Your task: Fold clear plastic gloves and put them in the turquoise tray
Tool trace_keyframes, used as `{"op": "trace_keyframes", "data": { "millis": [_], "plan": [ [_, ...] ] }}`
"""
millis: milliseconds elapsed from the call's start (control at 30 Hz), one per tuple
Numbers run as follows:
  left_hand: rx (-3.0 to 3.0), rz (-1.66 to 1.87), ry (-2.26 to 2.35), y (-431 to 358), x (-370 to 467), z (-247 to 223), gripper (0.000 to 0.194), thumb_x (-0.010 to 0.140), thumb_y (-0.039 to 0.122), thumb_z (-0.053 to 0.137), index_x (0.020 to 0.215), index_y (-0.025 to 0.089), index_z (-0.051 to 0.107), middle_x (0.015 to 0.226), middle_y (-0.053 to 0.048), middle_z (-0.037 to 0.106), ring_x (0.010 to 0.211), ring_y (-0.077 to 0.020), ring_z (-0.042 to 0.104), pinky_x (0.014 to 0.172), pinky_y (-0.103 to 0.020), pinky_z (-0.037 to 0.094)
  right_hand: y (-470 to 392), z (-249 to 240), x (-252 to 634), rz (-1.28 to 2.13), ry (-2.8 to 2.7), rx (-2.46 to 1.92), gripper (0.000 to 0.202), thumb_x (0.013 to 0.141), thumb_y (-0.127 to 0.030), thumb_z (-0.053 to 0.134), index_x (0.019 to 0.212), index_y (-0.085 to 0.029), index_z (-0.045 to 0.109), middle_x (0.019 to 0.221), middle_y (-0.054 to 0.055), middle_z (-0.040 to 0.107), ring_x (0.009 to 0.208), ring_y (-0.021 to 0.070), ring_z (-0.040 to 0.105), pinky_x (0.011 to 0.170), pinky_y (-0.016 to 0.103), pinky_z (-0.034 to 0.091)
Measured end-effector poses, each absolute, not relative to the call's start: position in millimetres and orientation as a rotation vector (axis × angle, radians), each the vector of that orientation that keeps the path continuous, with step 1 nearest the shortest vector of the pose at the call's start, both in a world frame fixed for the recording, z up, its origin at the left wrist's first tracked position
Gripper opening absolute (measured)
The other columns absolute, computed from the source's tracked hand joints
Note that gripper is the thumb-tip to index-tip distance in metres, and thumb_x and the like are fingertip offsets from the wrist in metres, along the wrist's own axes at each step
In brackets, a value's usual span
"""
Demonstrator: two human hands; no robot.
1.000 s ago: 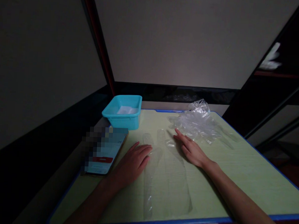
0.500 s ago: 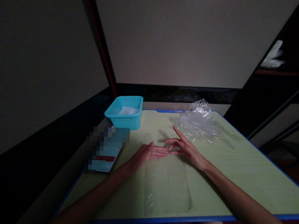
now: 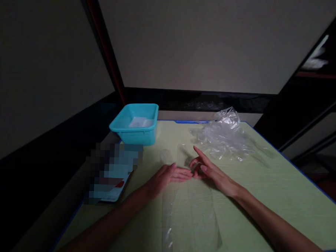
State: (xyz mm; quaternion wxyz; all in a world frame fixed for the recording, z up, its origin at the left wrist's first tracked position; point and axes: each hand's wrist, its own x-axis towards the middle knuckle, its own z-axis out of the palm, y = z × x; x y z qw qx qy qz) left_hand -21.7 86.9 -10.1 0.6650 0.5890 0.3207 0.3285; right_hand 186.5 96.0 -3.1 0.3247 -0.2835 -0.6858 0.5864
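A thin, see-through plastic bag point(image 3: 192, 216) lies spread flat on the table, with two narrow strap-like ends beyond my hands. My left hand point(image 3: 168, 177) rests palm down over its upper part, fingers straight and held together. Close to those fingertips is my right hand point(image 3: 210, 172), its index finger stretched out and the other fingers bent; nothing visible is held in it. Whether the right fingertips touch the left hand or the film is hard to tell. Farther back on the right sits a crumpled heap of clear plastic bags point(image 3: 225, 138).
A turquoise plastic basin point(image 3: 135, 134) with something white inside stands at the table's back left corner. Nearer me, a partly blurred phone-like device point(image 3: 112, 194) lies along the left edge. The pale green table point(image 3: 265, 197) has a blue rim, and a panel rises behind it.
My right hand has drawn its middle fingers in more, while the index finger stays extended. The left hand stays flat on the bag. The whole view has shifted slightly.
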Motion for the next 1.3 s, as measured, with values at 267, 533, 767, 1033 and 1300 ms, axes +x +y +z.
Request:
{"op": "trace_keyframes", "data": {
  "millis": [267,533,767,1033,1300],
  "plan": [
    [1.244,0.750,0.684,86.6,-21.5,-6.6,0.068,0.078,0.065,0.034,0.098,0.007,0.063,0.103,-0.017,0.064,0.098,-0.0297,0.059,0.091,-0.047,0.037,98.0,-5.9,185.3,1.575,-1.688,-0.704,0.055,0.086,-0.039,0.037,0.136,-0.028,0.016,0.102,0.006,0.045,0.080,0.0147,0.051,0.080,0.036,0.043],
    [0.975,1.019,0.518,93.2,-30.5,11.0,0.055,0.088,0.049,0.025,0.093,0.011,0.064,0.100,-0.011,0.067,0.102,-0.0264,0.057,0.097,-0.046,0.029,104.8,3.4,186.7,1.558,-1.258,-0.662,0.045,0.082,-0.032,0.038,0.126,-0.028,0.030,0.088,0.003,0.049,0.071,0.0150,0.051,0.076,0.039,0.046],
    [1.044,0.792,0.527,89.4,-22.4,0.8,0.058,0.082,0.058,0.035,0.096,0.009,0.065,0.101,-0.014,0.066,0.100,-0.0293,0.057,0.095,-0.045,0.031,101.3,-1.7,183.2,1.706,-1.349,-0.586,0.044,0.082,-0.040,0.046,0.123,-0.028,0.035,0.090,0.002,0.049,0.072,0.0134,0.051,0.071,0.034,0.045],
    [1.138,0.688,0.655,89.0,-19.8,-6.2,0.066,0.076,0.066,0.037,0.100,0.010,0.064,0.104,-0.016,0.064,0.101,-0.0312,0.056,0.093,-0.046,0.032,96.2,-6.8,183.9,1.585,-1.681,-0.653,0.045,0.087,-0.039,0.041,0.129,-0.025,0.031,0.093,0.003,0.050,0.078,0.0135,0.048,0.074,0.030,0.039],
    [1.080,0.731,0.584,90.8,-19.8,-3.6,0.063,0.078,0.063,0.039,0.099,0.009,0.064,0.104,-0.016,0.064,0.103,-0.0316,0.055,0.094,-0.045,0.030,98.0,-5.3,183.0,1.605,-1.575,-0.679,0.040,0.086,-0.036,0.043,0.124,-0.024,0.037,0.084,0.001,0.050,0.075,0.0130,0.050,0.070,0.028,0.041]
  ]
}}
